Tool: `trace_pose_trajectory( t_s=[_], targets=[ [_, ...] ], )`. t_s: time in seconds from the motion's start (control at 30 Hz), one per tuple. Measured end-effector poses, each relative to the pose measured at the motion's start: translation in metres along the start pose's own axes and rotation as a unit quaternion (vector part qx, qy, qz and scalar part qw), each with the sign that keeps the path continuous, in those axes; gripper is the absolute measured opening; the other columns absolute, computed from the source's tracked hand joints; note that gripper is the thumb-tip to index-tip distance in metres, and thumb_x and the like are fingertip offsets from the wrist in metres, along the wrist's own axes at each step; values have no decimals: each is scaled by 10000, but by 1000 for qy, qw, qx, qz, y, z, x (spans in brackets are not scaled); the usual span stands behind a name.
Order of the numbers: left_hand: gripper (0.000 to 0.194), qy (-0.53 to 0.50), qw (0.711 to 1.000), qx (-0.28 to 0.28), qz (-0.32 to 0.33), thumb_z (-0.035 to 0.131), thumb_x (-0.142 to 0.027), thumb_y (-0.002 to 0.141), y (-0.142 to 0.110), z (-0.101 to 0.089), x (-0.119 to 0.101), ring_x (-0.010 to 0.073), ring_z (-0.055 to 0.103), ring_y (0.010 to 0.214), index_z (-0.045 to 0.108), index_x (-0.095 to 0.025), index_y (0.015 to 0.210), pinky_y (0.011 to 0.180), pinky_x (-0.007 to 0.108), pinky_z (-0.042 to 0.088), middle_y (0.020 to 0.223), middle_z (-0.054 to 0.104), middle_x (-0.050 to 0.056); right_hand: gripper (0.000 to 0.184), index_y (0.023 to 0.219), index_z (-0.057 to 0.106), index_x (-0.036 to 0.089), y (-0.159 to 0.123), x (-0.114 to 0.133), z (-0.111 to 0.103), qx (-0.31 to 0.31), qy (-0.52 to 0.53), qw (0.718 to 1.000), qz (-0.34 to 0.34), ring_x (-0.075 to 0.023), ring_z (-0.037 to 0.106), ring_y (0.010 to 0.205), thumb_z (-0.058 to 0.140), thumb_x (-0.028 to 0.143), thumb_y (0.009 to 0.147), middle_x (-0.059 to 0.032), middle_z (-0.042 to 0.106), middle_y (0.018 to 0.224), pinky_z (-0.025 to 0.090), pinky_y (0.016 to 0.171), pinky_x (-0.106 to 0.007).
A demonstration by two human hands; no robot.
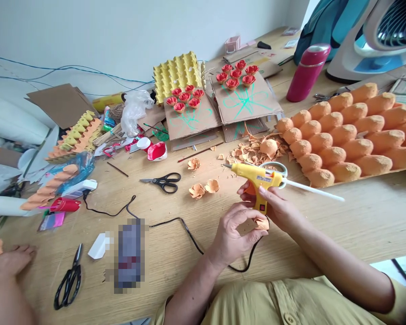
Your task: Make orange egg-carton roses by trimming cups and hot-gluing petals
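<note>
Above the table (325, 230), both hands (240, 232) curl around glue gun (260, 180) and orange piece (262, 224).

The glue gun (257, 175) was smooth yellow plastic, slightly shiny, and look right: the big orange egg tray (348, 135) was matt, rough pulp! At the far side, the yellow egg tray (176, 74) had that same dull, coarse face. The pink flask (307, 72) was glossy; the cardboard sheets (245, 101), flat brown and matt. Over on the left, thin clear plastic made a crinkled bag (135, 110), while the near scissors (69, 280) paired metal blades with shiny black handles. And the table (176, 289)? Smooth, wood-grained, with a faint sheen.
</note>
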State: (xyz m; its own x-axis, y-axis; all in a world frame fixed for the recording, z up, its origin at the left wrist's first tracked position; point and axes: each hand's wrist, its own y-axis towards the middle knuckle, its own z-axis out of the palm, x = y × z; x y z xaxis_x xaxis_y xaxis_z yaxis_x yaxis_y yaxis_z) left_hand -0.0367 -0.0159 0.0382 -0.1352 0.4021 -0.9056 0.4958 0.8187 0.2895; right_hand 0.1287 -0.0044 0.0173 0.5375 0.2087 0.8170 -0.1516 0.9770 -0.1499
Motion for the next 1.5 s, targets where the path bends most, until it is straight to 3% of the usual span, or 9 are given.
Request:
trace_pose_trajectory(
  t_s=[0.07,0.2,0.47,0.73,0.9,1.17,1.5],
  targets=[
    [159,14,1000,-26,-6,719,-321,874,1,-2,2,205,651,921,689,-193,965,901,343,523,902,716,67,267,1007,722,239,0,4,-6,-32,-7,999,-28,-154,613,821,698,471,878,-40,680,1018,506,744,-271],
    [145,45,996,-63,-37,713,-281,870,0,-7,3,172,654,834,654,-195,971,840,307,535,886,712,44,223,973,685,230,-2,4,-11,-42,-10,999,-34,-101,422,583,761,380,827,-5,586,863,367,522,-257],
    [147,107,987,-113,-45,691,-202,856,-3,-6,8,170,676,858,640,-196,993,833,298,542,912,718,38,296,876,616,214,-12,-14,-1,8,-4,997,73,-112,518,634,808,421,786,17,576,740,431,601,-244],
    [164,126,985,-113,-25,676,-161,872,-2,-5,8,146,654,808,641,-201,1026,801,279,535,903,716,27,376,896,623,208,-12,-11,3,-14,5,997,77,-94,498,643,871,416,705,17,570,800,424,588,-218],
    [126,132,983,-128,-2,704,-186,859,-1,-4,10,117,567,690,626,-188,957,727,262,517,793,628,1,366,918,618,223,-13,-12,3,4,-4,997,76,-100,478,637,859,413,718,23,570,792,405,583,-224],
    [136,138,982,-125,31,707,-154,849,0,-4,12,109,552,681,610,-198,934,673,234,508,784,580,-12,369,924,609,228,-15,-13,2,10,-4,997,81,-126,488,655,852,418,722,4,606,808,382,578,-244],
    [179,209,967,-134,55,656,-154,888,-3,-3,11,132,592,716,607,-205,1052,725,274,531,885,658,31,322,939,610,224,-15,-15,3,17,9,998,67,-126,514,699,827,390,766,10,587,822,413,632,-253]
  ],
)
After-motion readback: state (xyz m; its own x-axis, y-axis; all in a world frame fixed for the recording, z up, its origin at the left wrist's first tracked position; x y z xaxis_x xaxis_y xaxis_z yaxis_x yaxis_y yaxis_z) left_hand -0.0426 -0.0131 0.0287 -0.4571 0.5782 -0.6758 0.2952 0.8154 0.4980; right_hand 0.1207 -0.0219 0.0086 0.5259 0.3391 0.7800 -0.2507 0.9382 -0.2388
